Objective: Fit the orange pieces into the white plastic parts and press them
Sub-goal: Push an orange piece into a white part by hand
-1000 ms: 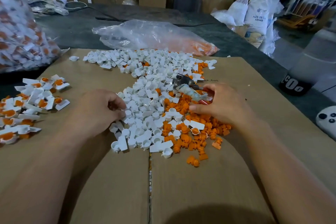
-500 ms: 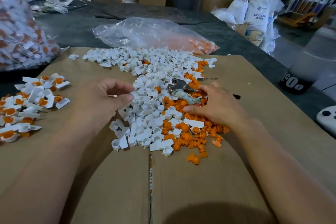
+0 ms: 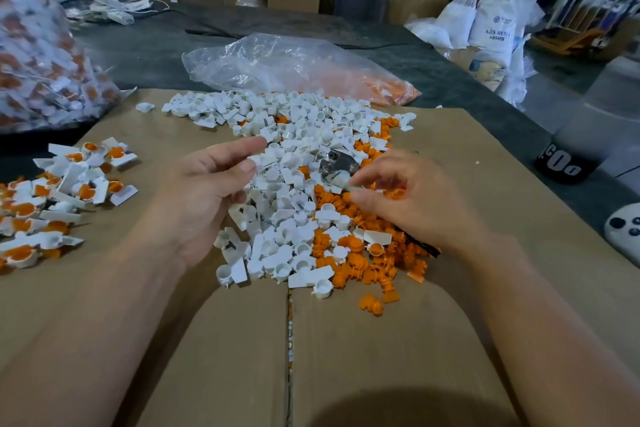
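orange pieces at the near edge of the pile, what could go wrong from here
The orange pieces lie loose near the cardboard seam; a sweep of the right hand might push them into it. The tool sits in the pile by that hand's fingers, so a fast grab could nick skin or scatter white parts.

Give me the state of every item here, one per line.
white plastic parts, loose heap, unfitted
orange pieces, loose heap, unfitted
finished parts, piled left, orange fitted inside
metal tool, lying on the heap
clear bag, slumped, nearly empty
left hand, loosely curled, holding nothing seen
right hand, blurred at the tool, grip unclear
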